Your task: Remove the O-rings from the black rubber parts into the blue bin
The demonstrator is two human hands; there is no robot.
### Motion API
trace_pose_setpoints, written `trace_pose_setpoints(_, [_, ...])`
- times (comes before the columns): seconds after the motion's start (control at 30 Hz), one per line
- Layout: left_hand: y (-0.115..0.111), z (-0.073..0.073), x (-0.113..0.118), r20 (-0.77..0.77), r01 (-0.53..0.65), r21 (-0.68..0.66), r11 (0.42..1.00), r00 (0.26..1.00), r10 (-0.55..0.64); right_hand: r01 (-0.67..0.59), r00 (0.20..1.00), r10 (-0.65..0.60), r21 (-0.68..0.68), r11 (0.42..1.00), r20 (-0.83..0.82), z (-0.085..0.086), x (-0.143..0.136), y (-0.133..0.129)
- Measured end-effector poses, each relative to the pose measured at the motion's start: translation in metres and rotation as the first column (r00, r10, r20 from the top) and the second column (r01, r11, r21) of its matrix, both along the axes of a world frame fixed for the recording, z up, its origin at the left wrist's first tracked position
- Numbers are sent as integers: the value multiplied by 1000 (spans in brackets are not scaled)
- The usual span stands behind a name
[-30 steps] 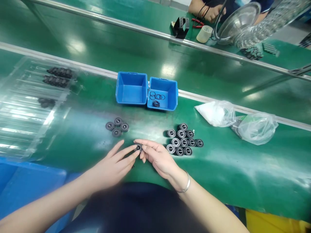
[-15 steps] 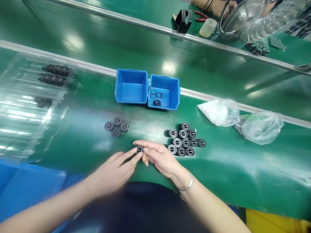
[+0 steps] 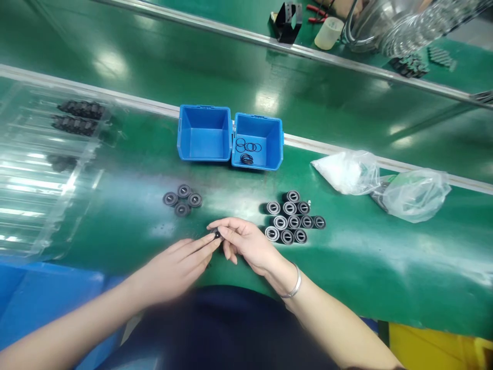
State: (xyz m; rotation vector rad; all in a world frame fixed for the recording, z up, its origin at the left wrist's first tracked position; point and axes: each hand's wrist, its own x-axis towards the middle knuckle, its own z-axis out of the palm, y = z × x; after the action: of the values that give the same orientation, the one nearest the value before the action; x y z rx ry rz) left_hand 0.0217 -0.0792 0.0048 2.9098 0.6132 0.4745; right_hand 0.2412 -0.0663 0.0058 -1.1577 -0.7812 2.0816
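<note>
1. Left: four round black parts on the green table.
2. Near middle: left hand — fingertips holding a small dark part, largely hidden.
3. Far middle: two blue bins, black rings in the right one.
4. Near middle: right hand — pinching that same part.
5. Right: clustered black cylinders.
6. Far right: plastic bags.
</note>
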Motion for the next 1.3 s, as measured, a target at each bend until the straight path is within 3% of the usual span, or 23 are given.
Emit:
trace_pose_setpoints(0.17, [-3, -2, 1, -48, -5, -21, 1000, 999, 4, -11, 993, 4, -65, 998, -117, 6, 3, 2])
trace_pose_setpoints(0.33, [-11, -5, 9, -32, -83, 16, 996, 996, 83, 8, 998, -9, -13, 1000, -59, 2, 0, 0])
trace_pose_setpoints(0.5, [-1, -1, 2, -23, 23, 18, 1000, 999, -23, 1, 997, -2, -21, 1000, -71, 0, -1, 1])
trace_pose_setpoints(0.73, [-5, -5, 5, -34, -28, 14, 999, 999, 29, -1, 997, 0, -18, 1000, -74, 3, 0, 3])
trace_pose_setpoints(1.0, [2, -4, -4, -13, 75, -11, 997, 997, -75, -30, 989, 20, -71, 997, -145, 5, 2, 5])
trace_pose_setpoints(1.3, [-11, -8, 9, 19, -52, 58, 997, 999, 51, 47, 998, -47, 13, 999, -42, 0, -5, -1])
